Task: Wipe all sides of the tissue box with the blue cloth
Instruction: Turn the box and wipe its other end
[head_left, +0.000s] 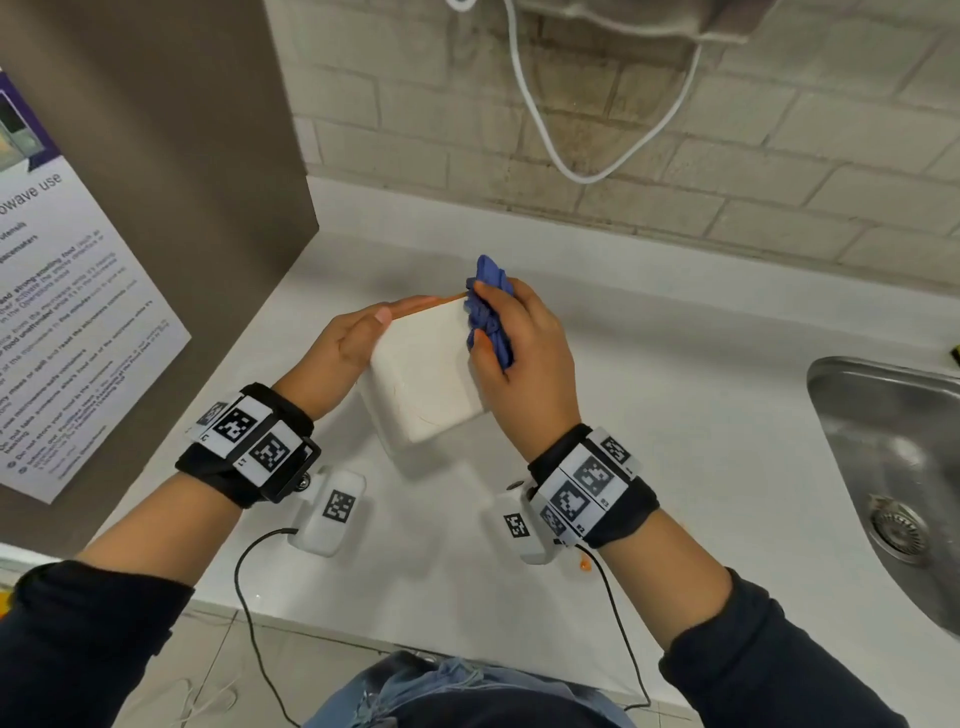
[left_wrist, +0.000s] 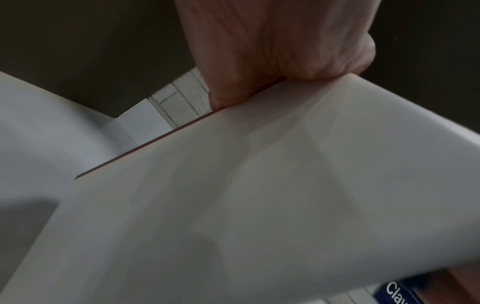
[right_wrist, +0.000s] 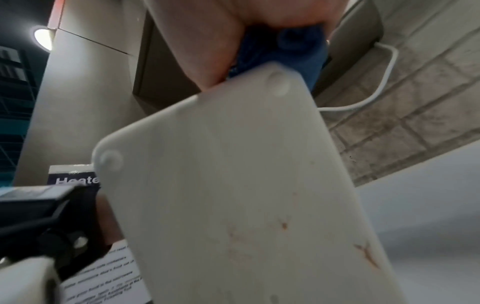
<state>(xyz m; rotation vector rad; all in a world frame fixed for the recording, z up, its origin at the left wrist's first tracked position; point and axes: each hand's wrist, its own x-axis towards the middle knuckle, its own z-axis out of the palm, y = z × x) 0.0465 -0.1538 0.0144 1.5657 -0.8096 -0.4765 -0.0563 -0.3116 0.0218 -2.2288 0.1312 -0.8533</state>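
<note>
the white tissue box (head_left: 426, 374) is held up over the white counter (head_left: 675, 415), tilted so that one broad face looks up toward the head camera, with a thin orange edge showing along its far side. the left hand (head_left: 353, 338) lies against the box's left side, fingers straight and reaching toward the far edge, the thumb pressed along that edge in the left wrist view. the right hand (head_left: 524, 353) is curled around a bunched blue cloth (head_left: 488, 306) and presses it on the box's far right corner. in the right wrist view the face of the box turned to that camera carries small round bumps near its corners and faint orange-brown marks. a steel sink (head_left: 893, 467) sits at the right end of the counter, a printed notice (head_left: 67, 322) hangs on the brown panel at left, and a white cable (head_left: 571, 166) loops down the brick wall.
</note>
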